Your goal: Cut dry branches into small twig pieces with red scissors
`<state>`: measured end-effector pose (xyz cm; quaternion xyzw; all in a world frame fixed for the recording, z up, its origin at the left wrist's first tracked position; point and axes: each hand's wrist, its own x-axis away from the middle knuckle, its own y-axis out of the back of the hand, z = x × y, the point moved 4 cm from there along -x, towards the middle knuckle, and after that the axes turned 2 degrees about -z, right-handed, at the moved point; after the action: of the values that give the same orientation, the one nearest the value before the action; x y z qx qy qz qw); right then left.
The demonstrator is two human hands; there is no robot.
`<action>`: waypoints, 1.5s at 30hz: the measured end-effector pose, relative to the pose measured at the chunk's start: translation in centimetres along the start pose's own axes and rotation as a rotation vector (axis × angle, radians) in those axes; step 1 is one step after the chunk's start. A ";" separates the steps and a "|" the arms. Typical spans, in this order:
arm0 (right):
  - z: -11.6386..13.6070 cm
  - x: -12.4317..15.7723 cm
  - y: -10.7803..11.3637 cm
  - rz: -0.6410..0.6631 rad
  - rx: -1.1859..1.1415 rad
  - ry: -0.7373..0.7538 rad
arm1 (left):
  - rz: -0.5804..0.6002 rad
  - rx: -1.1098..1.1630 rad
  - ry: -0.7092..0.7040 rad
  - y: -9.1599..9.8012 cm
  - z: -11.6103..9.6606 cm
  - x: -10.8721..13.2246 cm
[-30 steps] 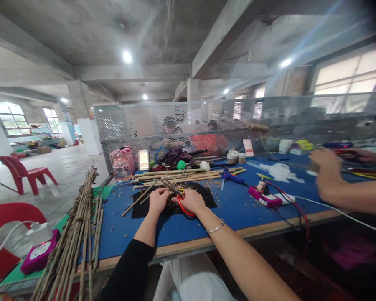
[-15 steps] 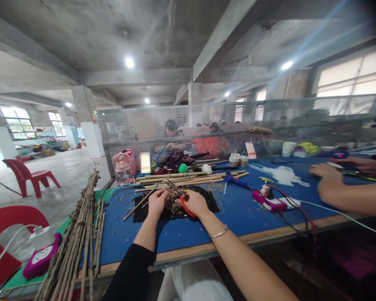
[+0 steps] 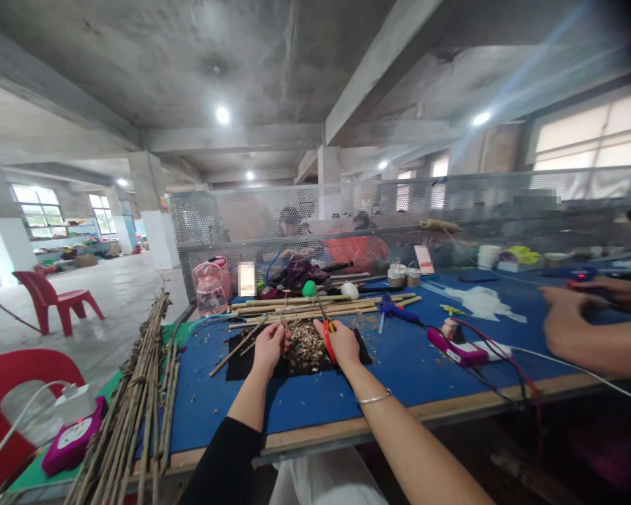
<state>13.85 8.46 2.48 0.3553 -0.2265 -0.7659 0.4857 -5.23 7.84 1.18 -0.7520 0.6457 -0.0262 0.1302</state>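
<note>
My left hand [image 3: 269,346] is closed in a pinch over the left side of a black cloth [image 3: 236,366]. A thin twig [image 3: 285,308] seems to rise from its fingertips, though small and blurred. In my right hand [image 3: 345,344] is a pair of scissors [image 3: 328,335] with red-orange handles, its blades pointing up and away from me. Between the hands, a heap of pale brown plant clippings [image 3: 306,351] lies on the cloth. Two thin sticks [image 3: 238,348] lie slantwise just left of my left hand.
Pale long sticks [image 3: 315,308] lie behind the cloth. A bundle of knotty stalks [image 3: 137,400] leans at the left edge. A blue glue gun [image 3: 397,308] and a purple power strip [image 3: 460,348] sit to the right. A co-worker's arm [image 3: 583,330] reaches in at far right.
My hands have moved apart. The scissors have swung away from the left fingertips and now point upward, baring more of the heap. The view has shifted slightly.
</note>
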 end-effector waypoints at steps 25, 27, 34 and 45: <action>3.3 2.6 -1.2 0.066 -0.054 0.539 | 0.044 -0.024 -0.049 -0.8 -0.2 0.4; 3.4 2.5 -1.3 0.047 -0.072 0.567 | 0.047 -0.043 -0.065 -0.9 -0.3 0.5; 3.2 2.5 -1.7 -0.037 -0.087 0.617 | 0.091 0.025 -0.074 -1.3 -0.1 0.4; 3.0 2.2 -1.9 -0.047 -0.072 0.602 | 0.119 0.104 -0.060 -1.6 0.2 0.4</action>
<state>9.83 7.28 2.40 0.5539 -0.0368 -0.6447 0.5255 -3.61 7.69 1.30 -0.7048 0.6829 -0.0295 0.1898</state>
